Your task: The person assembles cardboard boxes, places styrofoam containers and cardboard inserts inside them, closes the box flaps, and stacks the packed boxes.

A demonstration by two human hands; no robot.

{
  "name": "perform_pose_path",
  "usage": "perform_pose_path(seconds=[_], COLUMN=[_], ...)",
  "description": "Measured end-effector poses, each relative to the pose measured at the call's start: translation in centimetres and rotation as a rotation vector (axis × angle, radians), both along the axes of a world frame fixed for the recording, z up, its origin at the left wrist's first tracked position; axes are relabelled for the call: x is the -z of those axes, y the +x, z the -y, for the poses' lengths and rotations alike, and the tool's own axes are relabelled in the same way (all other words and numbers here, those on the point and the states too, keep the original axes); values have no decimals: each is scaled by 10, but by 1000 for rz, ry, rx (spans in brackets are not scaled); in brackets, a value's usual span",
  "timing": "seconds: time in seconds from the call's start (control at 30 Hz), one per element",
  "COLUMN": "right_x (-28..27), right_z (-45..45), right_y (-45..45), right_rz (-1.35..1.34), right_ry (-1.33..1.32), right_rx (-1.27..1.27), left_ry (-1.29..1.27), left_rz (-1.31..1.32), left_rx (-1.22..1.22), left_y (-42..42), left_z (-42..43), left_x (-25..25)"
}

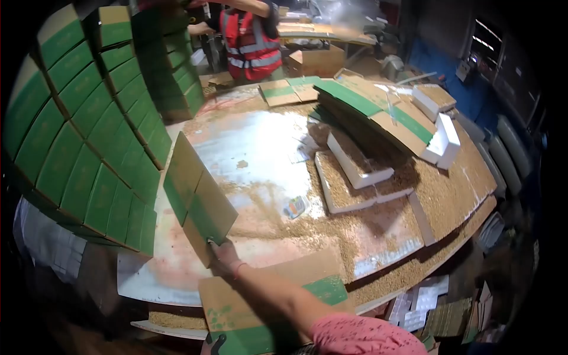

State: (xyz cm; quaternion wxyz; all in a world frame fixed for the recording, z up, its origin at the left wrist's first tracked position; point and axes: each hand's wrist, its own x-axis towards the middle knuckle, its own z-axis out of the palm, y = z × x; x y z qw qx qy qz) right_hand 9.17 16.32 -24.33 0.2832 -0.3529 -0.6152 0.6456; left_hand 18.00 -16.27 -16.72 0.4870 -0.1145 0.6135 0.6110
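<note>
Near the lower middle, my right hand (226, 255) is closed on the lower edge of a flattened green-and-brown carton (198, 198), which stands tilted on its edge over the table. A red band circles the wrist. Under my forearm, another flat green-and-brown carton (269, 296) lies at the table's near edge, with a small dark curved object (218, 344) at its lower left corner. My left hand is not in view.
Stacked green cartons (89, 130) rise at the left. On the table (260, 142) are wood shavings, white foam pieces (355, 168), leaning flat cartons (384, 115) and a small clear packet (296, 207). A person in a red vest (251, 47) stands across it.
</note>
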Motion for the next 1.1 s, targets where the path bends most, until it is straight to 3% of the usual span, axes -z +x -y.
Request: perform_pose_path(seconds=[0.03,0.07,0.1,0.13,0.17,0.2,0.23,0.27,0.3,0.33,0.4,0.47,0.53,0.57,0.63,0.7,0.77,0.8,0.83,0.87,0.9,0.93,0.97,1.03,1.1], right_x=[21,-8,-31,-21,-11,-1,-4,-7,-31,-37,-66,-86,-48,-75,-20,28,-16,-51,-33,-20,-37,-31,-27,-150,-190], right_z=[-9,-20,-38,-62,-86,-109,-127,-145,-163,-180,-179,-144,-104,-87,-76,-111,-177,-215,-241,-277,-304,-320,-336,-311,-302], right_y=[13,57,105,148,192,236,280,324,354,382,415,432,435,433,418,434,484,506,520,533,535,535,534,542,550], right_rz=[-63,-22,29,105,186,269,295,323,308,320,144,-86,71,153,436,315,146,489,292,110,512,452,395,172,149], right_ry=[58,-237,-198,-111,-26,56,144,232,143,310,385,153,-51,32,64,120,174,224,381,535,729,779,832,954,1009], right_rx=[31,-40,-32,-13,9,32,29,29,80,41,40,-32,-299,-290,-531,-487,-411,-491,-323,-313,-348,-325,-301,-323,-346], left_ry=[-9,-21,-28,-141,-105,-141,-150,-48,-182,-136,-234,-375,-489,-470,-375,-242,-89,-16,39,55,69,107,0,192,138], left_rz=[12,9,11,-103,-72,-202,-133,21,-150,-263,-373,-580,-733,-721,-627,-497,-354,-274,-190,-127,-64,27,-197,-247,-457], left_rx=[-59,-97,-144,-24,-111,-42,-199,-355,-354,-379,-346,-240,-173,-189,-243,-295,-321,-317,-310,-284,-257,-181,-44,110,234], left_y=[1,1,0,-1,-2,-4,-10,25,13,6,17,37,64,75,96,114,128,133,136,138,142,143,153,167,145], left_z=[22,42,61,73,84,92,126,85,134,191,206,205,190,176,151,130,111,100,82,57,29,-7,-40,-118,-144], left_x=[16,25,31,21,9,-4,8,-68,-46,-26,-60,-98,-132,-136,-133,-123,-107,-95,-82,-65,-50,-31,-17,-13,24])
